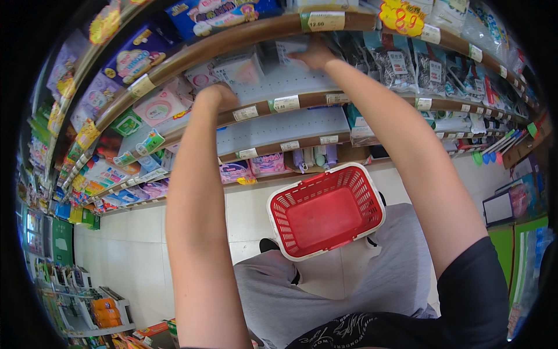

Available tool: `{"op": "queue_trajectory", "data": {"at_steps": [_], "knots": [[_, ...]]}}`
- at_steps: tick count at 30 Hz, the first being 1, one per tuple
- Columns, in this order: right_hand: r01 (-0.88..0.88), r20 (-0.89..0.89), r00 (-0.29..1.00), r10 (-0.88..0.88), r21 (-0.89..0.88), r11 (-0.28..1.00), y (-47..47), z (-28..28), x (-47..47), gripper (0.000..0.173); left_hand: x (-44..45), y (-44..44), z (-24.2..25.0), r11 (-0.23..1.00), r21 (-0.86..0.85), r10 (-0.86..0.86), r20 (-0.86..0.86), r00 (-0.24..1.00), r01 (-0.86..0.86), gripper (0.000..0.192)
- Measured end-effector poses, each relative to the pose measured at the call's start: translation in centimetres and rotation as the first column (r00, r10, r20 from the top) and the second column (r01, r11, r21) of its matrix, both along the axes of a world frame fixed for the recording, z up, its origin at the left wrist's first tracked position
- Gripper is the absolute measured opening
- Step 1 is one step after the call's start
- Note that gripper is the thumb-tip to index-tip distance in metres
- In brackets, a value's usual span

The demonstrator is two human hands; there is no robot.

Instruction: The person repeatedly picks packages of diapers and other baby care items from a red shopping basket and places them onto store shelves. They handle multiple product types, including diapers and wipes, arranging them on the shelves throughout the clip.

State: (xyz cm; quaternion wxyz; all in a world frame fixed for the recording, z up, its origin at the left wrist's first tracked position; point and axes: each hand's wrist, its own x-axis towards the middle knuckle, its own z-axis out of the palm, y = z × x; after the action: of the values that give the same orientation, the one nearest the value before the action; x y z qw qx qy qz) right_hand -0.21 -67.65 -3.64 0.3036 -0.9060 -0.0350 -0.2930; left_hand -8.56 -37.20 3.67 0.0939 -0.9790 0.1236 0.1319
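My left hand (222,95) is over the front edge of a grey store shelf (277,85), fingers bent and partly hidden behind the wrist. Just beyond it stand white-and-pink soft packs (239,70). Deeper on the same shelf, my right hand (314,56) reaches beneath the upper shelf's brown edge. Its thumb points left, close to a pale package (287,51); whether it grips this cannot be told, as the fingers are blurred and partly hidden. Below my arms, a red plastic shopping basket (324,213) with a white rim stands on the floor between my feet, nothing in it.
Bags of steel-wool scourers (394,65) stand right of my right hand. The upper shelf edge (261,32) juts over both hands. A lower shelf (283,131) has a bare stretch, with pink packs (267,164) beneath. Pale floor tiles (126,257) extend to the left.
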Motion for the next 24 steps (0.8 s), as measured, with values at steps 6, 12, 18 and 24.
{"op": "queue_trajectory", "data": {"at_steps": [6, 12, 18, 24], "knots": [[-0.19, -0.163, 0.969, 0.187, -0.004, 0.982, 5.7, 2.4, 2.1, 0.072, 0.5, 2.5, 1.7, 1.0, 0.021, 0.018, -0.071, 0.997, -0.016, 0.048], [-0.224, -0.154, 0.964, 0.218, -0.025, 0.974, 6.2, 2.4, 3.0, 0.071, 0.3, 1.3, 2.5, 1.0, 0.006, 0.023, -0.069, 0.997, -0.022, 0.048], [-0.212, -0.102, 0.972, 0.21, -0.018, 0.977, 5.9, 0.6, 3.7, 0.07, -0.4, 1.4, 2.5, 1.0, -0.005, 0.011, -0.016, 1.0, -0.011, 0.043], [-0.13, -0.011, 0.991, 0.13, -0.006, 0.991, 5.4, -0.5, 5.3, 0.069, 2.8, 3.6, 1.0, 0.989, 0.101, -0.101, -0.1, 0.99, 0.111, 0.043]]}}
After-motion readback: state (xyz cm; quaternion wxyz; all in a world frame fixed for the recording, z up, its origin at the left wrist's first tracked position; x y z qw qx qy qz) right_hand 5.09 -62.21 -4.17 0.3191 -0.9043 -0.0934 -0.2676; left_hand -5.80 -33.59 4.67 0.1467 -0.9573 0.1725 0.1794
